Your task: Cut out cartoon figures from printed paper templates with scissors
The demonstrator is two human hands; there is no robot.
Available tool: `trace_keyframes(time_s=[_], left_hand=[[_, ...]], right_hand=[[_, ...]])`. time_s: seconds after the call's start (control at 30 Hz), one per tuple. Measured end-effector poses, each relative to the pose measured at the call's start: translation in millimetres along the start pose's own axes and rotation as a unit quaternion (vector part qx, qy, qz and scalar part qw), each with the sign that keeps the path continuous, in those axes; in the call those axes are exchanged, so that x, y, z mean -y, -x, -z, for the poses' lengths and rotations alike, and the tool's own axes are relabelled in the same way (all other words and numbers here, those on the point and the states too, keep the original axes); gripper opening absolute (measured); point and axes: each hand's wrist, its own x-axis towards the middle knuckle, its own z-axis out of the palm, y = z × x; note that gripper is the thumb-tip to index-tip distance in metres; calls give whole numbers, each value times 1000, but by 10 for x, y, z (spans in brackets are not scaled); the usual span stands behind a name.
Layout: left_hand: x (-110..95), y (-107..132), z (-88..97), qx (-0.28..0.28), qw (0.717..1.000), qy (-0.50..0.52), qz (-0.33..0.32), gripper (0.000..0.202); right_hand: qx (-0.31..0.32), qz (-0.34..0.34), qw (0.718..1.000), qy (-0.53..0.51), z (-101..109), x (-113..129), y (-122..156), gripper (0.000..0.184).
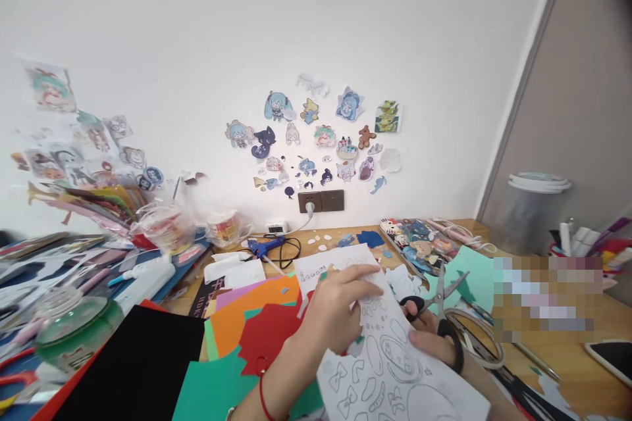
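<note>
The printed template sheet (395, 368) lies at the lower middle of the wooden desk (582, 381), white paper covered with grey outline shapes: bows, ovals and rounded figures. Its near corner runs out of the bottom edge of the view, and its middle is hidden under the left hand (340, 306). That hand rests palm down on the sheet, fingers bent and pressing or pinching the paper; whether the thumb is under the sheet cannot be made out. A red cord circles the wrist.

The right hand (434, 339) sits just beside it at the sheet's right edge, closed through the black handles of a pair of scissors (437, 299). The grey blades stand apart and point up and away from the paper; most of this hand is covered by the sheet and the handles.

Under and left of the sheet spread coloured papers (257, 325) in red, orange, green and black, overlapping. A roll of tape (476, 335) lies just right of the scissors, and a mint-green sheet (476, 270) beyond it. Farther back lie a blue glue gun (264, 248) with its black cord and a wall socket (320, 201). Cartoon stickers (316, 138) cluster on the white wall. The left side of the desk is a blurred jumble around a clear jar (74, 329). A pixelated patch hides part of the right side.
</note>
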Motion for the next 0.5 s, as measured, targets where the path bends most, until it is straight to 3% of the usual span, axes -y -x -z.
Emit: trace_keyframes(time_s=[0.07,0.17,0.27,0.33,0.5], left_hand=[[-14,5,-58,-51,997,43,28,44],[-29,46,-193,-136,978,120,101,47],[19,94,-359,-165,950,206,165,52],[72,114,-449,-129,939,264,181,56],[57,140,-471,96,915,362,151,69]], right_hand=[[-17,-16,1000,-6,-56,48,52,41],[-99,-16,994,-44,-154,109,125,40],[-195,2,975,-103,-184,141,131,41],[-229,19,966,-120,-160,141,105,41],[-268,54,955,-117,-142,127,76,43]])
